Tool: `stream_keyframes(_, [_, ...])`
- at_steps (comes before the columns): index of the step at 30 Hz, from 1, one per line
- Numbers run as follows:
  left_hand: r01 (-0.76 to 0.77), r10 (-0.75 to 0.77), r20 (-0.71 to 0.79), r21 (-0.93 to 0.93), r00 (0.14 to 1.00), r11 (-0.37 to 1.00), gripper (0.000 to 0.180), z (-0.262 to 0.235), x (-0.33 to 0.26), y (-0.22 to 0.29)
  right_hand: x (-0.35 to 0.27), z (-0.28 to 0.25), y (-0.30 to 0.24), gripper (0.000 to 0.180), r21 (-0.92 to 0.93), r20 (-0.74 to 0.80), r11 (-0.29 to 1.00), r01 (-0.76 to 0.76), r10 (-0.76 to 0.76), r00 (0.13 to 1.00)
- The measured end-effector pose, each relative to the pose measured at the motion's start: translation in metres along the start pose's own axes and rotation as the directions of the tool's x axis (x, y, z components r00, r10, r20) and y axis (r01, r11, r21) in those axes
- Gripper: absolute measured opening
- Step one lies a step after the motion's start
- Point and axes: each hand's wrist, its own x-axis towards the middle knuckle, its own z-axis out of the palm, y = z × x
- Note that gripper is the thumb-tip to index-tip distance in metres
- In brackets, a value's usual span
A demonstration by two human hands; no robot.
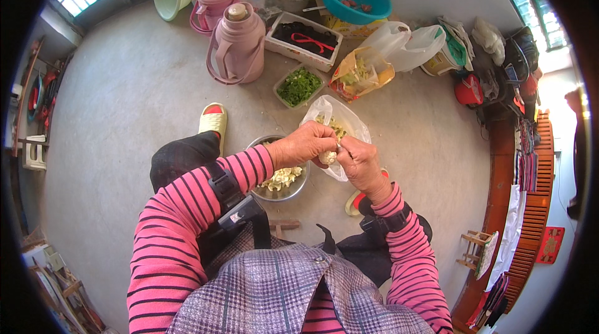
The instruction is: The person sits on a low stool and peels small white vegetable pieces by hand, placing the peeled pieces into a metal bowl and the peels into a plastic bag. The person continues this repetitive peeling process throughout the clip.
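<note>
A: Where's the cauliflower pc [328,157] rel. to the hands?

B: Btwn them: right at the L hand's [306,145] fingertips, just left of the R hand [360,164]. Metal bowl [298,184] w/ pale pcs is below & left; plastic bag [357,127], also w/ pcs, sits just beyond.

A: Surface & rm?

B: Bare grey floor [125,115], prob. concrete. Tub of chopped greens [299,86] past the bag, paper bag [371,81] to its right. Farther back: two pink flasks [242,53], white foam box [301,59] w/ dark stuff in it, teal basin [376,12] w/ a few reddish bits. Wooden bench [541,178] along the R side, window at upper L.

A: Hands, then. How open?

B: L is nearly closed, thumb & fingers pinching the cauliflower pc. R is curled in tight, thumb up near the pc; can't tell if it grips anything, since the folded fingers hide the inside. Hands are v. close, fingertips almost meeting.
</note>
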Motion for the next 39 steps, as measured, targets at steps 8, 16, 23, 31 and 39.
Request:
stream_keyframes(8, [0.007, -0.007, 0.043, 0.005, 0.999, 1.000, 0.015, -0.001, -0.002, 0.003, -0.004, 0.000, 0.004, 0.020, 0.201, 0.046, 0.975, -0.097, 0.089, 0.995])
stream_keyframes(16, [0.030, -0.031, 0.069, 0.017, 0.997, 0.999, 0.015, -0.001, -0.004, 0.007, -0.009, -0.002, 0.003, 0.021, 0.377, 0.134, 0.888, -0.263, 0.228, 0.964])
stream_keyframes(23, [0.030, -0.030, 0.080, 0.003, 0.996, 1.000, 0.015, -0.001, -0.006, 0.010, -0.009, -0.003, 0.005, 0.024, 0.498, 0.227, 0.788, -0.362, 0.284, 0.931])
stream_keyframes(31, [-0.001, 0.010, 0.129, -0.064, 0.992, 0.998, 0.017, -0.003, -0.005, 0.010, -0.006, -0.011, 0.003, 0.024, 0.738, 0.344, 0.453, -0.500, 0.385, 0.856])
stream_keyframes(39, [-0.038, 0.044, 0.050, -0.111, 0.998, 0.993, 0.021, -0.004, -0.004, 0.014, -0.001, -0.017, 0.001, 0.024, 0.756, 0.255, 0.481, -0.443, 0.407, 0.877])
